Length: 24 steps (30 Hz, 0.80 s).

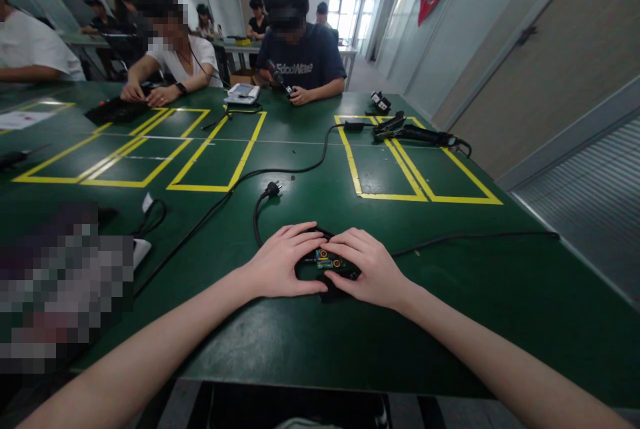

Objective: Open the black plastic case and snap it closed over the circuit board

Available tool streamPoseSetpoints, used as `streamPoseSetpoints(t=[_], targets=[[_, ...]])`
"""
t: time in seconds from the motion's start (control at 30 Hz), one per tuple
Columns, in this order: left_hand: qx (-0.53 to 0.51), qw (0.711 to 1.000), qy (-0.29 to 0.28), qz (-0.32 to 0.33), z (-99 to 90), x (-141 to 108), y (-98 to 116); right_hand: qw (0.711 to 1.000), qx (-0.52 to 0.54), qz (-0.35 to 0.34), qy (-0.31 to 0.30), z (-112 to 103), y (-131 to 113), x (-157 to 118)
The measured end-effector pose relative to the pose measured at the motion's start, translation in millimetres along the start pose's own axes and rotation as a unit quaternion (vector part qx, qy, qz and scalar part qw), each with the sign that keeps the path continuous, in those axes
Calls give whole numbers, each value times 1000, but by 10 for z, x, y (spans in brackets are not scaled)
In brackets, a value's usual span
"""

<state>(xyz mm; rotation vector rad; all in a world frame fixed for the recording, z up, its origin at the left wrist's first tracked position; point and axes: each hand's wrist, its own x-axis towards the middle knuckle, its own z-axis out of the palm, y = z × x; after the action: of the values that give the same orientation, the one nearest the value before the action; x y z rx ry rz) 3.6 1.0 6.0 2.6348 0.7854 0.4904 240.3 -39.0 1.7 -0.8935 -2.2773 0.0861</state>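
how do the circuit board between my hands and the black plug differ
Colour: the circuit board is green with two copper-coloured rings, while the plug is black with metal pins.
View: the circuit board is partly covered by fingers, while the plug is uncovered.
Place: the circuit board sits between the left hand and right hand, while the plug lies beyond them on the green table.
Both look small beside the hands.

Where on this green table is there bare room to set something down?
Bare green table lies between the left forearm and right forearm, and between the right forearm and rightward black cable. It's crowded around the left hand, right hand and circuit board.
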Motion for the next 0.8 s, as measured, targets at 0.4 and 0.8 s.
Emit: streamPoseSetpoints(t=[0.4, 0.8], targets=[[39, 999, -19, -17, 11, -12, -20, 998, -49, 22, -46, -141, 192, -39], [-3, 999, 38, -19, -1, -2, -29, 998, 7, 26, -58, -67, 174, -80]])
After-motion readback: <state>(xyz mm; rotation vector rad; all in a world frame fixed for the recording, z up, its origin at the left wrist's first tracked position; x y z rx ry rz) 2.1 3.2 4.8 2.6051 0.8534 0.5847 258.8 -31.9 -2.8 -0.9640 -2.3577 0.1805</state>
